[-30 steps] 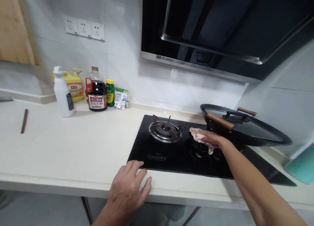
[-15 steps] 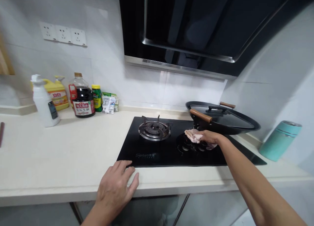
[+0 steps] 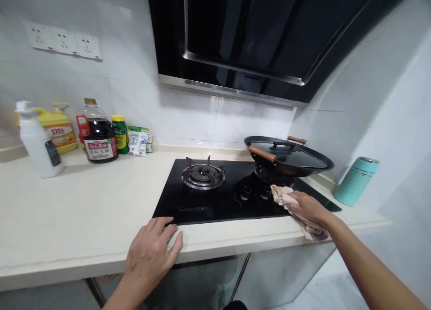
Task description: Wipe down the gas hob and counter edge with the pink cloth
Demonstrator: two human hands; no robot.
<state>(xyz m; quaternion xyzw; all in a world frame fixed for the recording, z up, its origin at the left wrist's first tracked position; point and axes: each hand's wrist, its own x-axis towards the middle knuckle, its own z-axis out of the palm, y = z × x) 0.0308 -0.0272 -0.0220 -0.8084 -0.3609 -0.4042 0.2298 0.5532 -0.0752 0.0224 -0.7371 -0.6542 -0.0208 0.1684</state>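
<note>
A crumpled pinkish cloth (image 3: 283, 197) is gripped by my right hand (image 3: 308, 207) at the right front of the black gas stove (image 3: 215, 209). Its tail hangs over the pale counter's front edge. Just left of the cloth are two control knobs (image 3: 245, 193). My left hand (image 3: 151, 245) lies with fingers spread on the counter (image 3: 101, 211), fingertips at the stove's front left corner. Behind the cloth a lidded black wok (image 3: 303, 166) with wooden handles sits on the right burner. The left burner (image 3: 203, 174) is bare.
A turquoise flask (image 3: 355, 182) stands right of the stove. Along the back left are a white spray bottle (image 3: 40, 148), a yellow detergent jug (image 3: 62, 126), a soy sauce bottle (image 3: 99, 141), a green jar (image 3: 120, 135) and packets (image 3: 138, 143). A black range hood (image 3: 229, 36) overhangs the stove.
My right hand has pulled the cloth from beside the knobs rightward and toward the front edge. My left hand stays at the stove corner. The view has shifted right.
</note>
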